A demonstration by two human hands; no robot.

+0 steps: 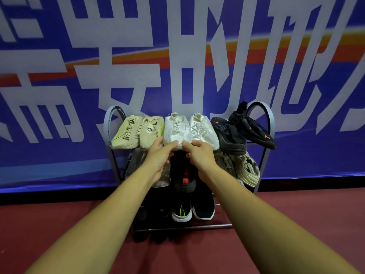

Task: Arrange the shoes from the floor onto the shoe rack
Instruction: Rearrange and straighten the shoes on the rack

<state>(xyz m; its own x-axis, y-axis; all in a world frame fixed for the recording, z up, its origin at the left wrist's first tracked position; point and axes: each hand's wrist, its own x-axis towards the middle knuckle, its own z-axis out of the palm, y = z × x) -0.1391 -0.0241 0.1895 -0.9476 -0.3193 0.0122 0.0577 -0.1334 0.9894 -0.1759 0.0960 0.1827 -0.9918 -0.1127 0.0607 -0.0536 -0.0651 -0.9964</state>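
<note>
Fingers (169, 145) of the left hand (158, 158) are curling round the toe of the white shoe (176, 129), thumb lying on top and the others tucking under the sole edge. The right hand (201, 159) is doing the same from the other side, its thumb sitting on the toe cap and its fingers bending beneath. Both hands are gripping that 1 shoe, and neither is holding anything else.

The white shoe is resting on the top shelf of the shoe rack (187, 227), in the middle of the row. Its partner (203, 131) is touching it on the right, a beige pair (138, 131) is sitting on the left, and 2 black shoes (237, 133) with orange marks are piling up at the far right end. Its long axis is running straight away from the person, heel toward the blue banner (79, 56) and toe pointing back at the hands at the shelf's front edge. So the shoe is lying directly ahead of the fingers, and the 2 hands are sitting equally near, 1 on each side of the toe.

Judging from this, the shoe is already on the rack and the hands are squaring it up. Any push would be going along that axis, toward the banner, evenly from both sides so the toe is not swinging into its neighbours. The 2 lower shelves are holding more shoes, among them a black pair with white soles (192, 211) at the bottom.
</note>
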